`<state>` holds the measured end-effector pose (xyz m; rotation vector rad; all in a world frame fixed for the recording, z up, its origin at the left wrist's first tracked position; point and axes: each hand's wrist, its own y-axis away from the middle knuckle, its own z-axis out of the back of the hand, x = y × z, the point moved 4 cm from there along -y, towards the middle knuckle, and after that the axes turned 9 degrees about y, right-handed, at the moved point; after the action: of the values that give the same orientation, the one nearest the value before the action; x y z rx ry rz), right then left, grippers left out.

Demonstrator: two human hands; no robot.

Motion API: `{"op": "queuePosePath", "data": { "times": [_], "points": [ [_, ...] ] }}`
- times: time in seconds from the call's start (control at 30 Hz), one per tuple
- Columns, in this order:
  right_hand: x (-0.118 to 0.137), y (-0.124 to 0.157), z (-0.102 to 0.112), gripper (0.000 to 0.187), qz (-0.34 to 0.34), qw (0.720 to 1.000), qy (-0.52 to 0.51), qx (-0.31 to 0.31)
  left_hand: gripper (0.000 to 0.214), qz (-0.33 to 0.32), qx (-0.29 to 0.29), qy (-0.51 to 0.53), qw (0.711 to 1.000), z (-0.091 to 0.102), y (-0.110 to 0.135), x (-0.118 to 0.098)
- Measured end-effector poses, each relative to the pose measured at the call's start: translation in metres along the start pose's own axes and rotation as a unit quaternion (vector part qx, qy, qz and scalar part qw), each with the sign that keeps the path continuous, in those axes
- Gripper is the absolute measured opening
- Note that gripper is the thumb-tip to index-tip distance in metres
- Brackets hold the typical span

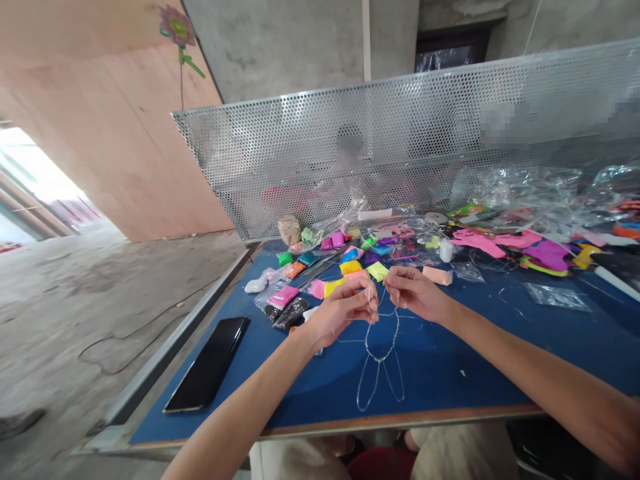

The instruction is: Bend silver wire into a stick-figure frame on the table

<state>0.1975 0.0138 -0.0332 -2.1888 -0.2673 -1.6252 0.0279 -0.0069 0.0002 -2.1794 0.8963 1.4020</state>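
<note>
Starting at the left, a black phone [209,363] lay flat by the desk [450,373] edge, well clear of the work. The left hand [345,308] was pinched shut on the top of a thin wire figure [379,361], with the figure's legs resting on the blue top. The right hand [416,293] pinched the same wire just across. My take: pinches set close together would give tight bends without warping the rest.
</note>
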Motion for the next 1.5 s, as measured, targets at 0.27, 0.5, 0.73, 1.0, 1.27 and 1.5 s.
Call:
{"op": "queuePosePath", "data": {
  "times": [0.27,0.5,0.73,1.0,1.27,1.5],
  "points": [
    [0.007,0.003,0.001,0.020,0.030,0.999,0.024,0.022,0.030,-0.011,-0.019,-0.015,1.000,0.007,-0.005,0.003],
    [0.017,0.011,-0.014,0.019,0.037,0.980,0.181,0.079,0.027,-0.161,-0.116,-0.186,0.962,0.026,-0.006,-0.019],
    [0.024,0.011,-0.016,0.023,0.065,0.965,0.252,0.035,0.029,-0.211,-0.138,-0.269,0.930,0.029,-0.006,-0.029],
    [0.031,0.011,-0.013,0.020,0.111,0.955,0.275,-0.022,0.029,-0.189,-0.107,-0.183,0.959,0.029,-0.008,-0.023],
    [0.017,0.007,-0.009,0.018,0.078,0.983,0.164,-0.021,0.032,-0.142,-0.027,-0.277,0.950,0.021,-0.004,-0.025],
    [0.014,0.010,-0.017,0.015,0.059,0.990,0.125,0.014,0.033,-0.123,-0.003,-0.336,0.934,0.025,-0.004,-0.017]
  ]
}}
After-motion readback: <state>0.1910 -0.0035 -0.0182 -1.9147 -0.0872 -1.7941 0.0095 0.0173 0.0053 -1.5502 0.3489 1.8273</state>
